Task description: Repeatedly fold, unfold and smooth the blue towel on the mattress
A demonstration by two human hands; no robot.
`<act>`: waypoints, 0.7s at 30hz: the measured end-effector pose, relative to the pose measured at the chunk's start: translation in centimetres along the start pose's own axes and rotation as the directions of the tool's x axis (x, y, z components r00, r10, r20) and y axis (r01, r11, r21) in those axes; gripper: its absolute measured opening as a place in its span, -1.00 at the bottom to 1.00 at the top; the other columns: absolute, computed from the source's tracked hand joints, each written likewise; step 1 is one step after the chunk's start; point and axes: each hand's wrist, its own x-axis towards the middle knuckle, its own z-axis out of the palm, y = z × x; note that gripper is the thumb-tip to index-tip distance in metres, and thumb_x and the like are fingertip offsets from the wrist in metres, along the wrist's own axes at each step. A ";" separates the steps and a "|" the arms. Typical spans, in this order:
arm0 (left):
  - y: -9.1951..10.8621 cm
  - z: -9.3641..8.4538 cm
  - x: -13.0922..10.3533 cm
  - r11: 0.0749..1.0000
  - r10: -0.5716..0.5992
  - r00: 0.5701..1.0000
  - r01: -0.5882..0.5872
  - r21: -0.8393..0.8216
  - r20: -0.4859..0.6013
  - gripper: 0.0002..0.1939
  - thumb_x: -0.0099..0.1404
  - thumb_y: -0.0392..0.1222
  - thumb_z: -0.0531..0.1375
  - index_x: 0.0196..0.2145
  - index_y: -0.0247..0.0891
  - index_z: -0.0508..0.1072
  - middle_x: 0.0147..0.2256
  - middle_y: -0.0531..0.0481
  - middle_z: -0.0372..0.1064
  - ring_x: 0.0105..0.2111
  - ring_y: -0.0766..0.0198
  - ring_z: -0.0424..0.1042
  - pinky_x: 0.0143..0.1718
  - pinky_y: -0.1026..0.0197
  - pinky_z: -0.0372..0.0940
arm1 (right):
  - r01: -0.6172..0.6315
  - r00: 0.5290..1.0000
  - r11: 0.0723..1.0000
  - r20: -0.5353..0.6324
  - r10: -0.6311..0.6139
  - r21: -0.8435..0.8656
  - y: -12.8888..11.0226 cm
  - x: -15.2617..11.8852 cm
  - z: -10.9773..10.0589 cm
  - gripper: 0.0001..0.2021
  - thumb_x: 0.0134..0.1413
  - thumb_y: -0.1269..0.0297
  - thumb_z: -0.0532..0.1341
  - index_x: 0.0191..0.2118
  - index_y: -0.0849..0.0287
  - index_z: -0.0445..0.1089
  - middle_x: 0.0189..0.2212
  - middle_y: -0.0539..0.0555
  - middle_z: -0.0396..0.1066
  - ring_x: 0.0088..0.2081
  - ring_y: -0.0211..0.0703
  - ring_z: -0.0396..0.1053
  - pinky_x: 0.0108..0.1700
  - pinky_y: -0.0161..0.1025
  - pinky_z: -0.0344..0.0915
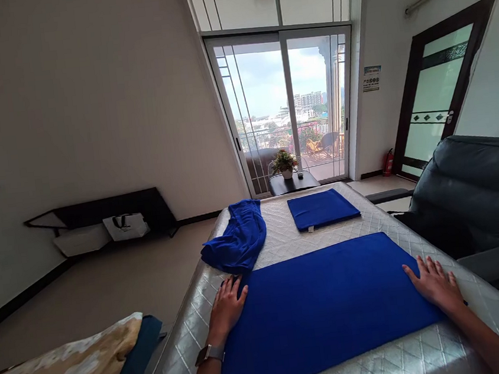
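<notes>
A blue cloth (329, 309) lies spread flat on the quilted, silvery mattress (384, 369) in front of me. On its left edge rests my left hand (228, 302), fingers stretched out, with a watch on the wrist. My right hand (435, 283) lies flat at the cloth's right edge, fingers spread. Neither hand grips anything. Beyond the spread cloth is a neatly folded blue cloth (323, 209) with a small white tag. A crumpled blue cloth (241, 235) sits at the left, just past my left hand, partly hanging near the mattress's edge.
A black armchair (482, 198) stands close on the right. At lower left is a brown-and-white patterned cover (68, 372). A potted plant (285, 162) stands on a chair (294, 183) before the sliding glass door. A white bag (126, 226) rests by a black bench (100, 211).
</notes>
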 end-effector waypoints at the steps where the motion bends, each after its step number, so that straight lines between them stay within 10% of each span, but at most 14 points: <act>1: 0.0 0.0 0.0 1.000 -0.003 1.000 0.003 0.003 -0.001 -0.37 0.50 0.12 -0.05 0.36 -0.25 0.29 0.39 -0.21 0.16 0.42 -0.05 0.06 0.42 -0.15 -0.02 | -0.020 1.000 1.000 -0.025 0.019 -0.004 0.3 -0.1 -0.3 -0.05 0.19 -0.25 -0.26 0.48 0.37 -0.03 0.49 0.33 -0.14 0.50 0.18 -0.26 0.45 0.18 -0.33; 6: 0.4 -0.1 -0.3 1.000 -0.009 1.000 0.009 0.005 -0.003 -0.38 0.50 0.12 -0.03 0.36 -0.24 0.29 0.39 -0.23 0.16 0.41 -0.08 0.08 0.41 -0.15 -0.03 | 0.001 0.994 1.000 -0.113 -0.003 -0.011 -1.0 -3.4 -1.5 -0.04 0.20 -0.28 -0.31 0.48 0.36 0.01 0.50 0.30 -0.15 0.50 0.24 -0.27 0.45 0.22 -0.33; 11: 0.8 -0.3 -0.5 1.000 -0.009 1.000 0.009 0.006 0.000 -0.38 0.51 0.11 -0.03 0.36 -0.27 0.28 0.39 -0.25 0.15 0.42 -0.06 0.06 0.43 -0.13 -0.06 | 0.308 0.951 0.951 0.031 -0.308 -0.020 -11.0 -13.0 -2.2 -0.10 0.28 -0.28 -0.30 0.49 0.25 0.01 0.50 0.17 -0.15 0.50 0.17 -0.28 0.47 0.19 -0.35; 16: 1.0 -0.3 -0.6 1.000 -0.010 1.000 0.010 0.014 0.003 -0.41 0.52 0.08 -0.02 0.37 -0.23 0.27 0.39 -0.23 0.16 0.42 -0.04 0.07 0.42 -0.14 -0.04 | 0.578 0.744 0.778 0.233 -0.626 0.245 -23.8 -24.2 -3.7 -0.22 0.37 -0.28 -0.22 0.50 0.09 -0.03 0.50 0.03 -0.27 0.51 0.07 -0.38 0.49 0.19 -0.37; 21: 1.2 -0.6 -0.8 0.999 0.006 1.000 -0.006 0.033 -0.019 -0.42 0.53 0.06 -0.02 0.37 -0.23 0.27 0.39 -0.23 0.16 0.41 -0.06 0.09 0.41 -0.13 0.01 | 0.670 0.511 0.528 0.191 -0.838 0.523 -31.9 -29.9 -4.7 -0.27 0.42 -0.20 -0.14 0.50 0.14 -0.07 0.50 0.10 -0.34 0.50 0.04 -0.42 0.49 0.22 -0.39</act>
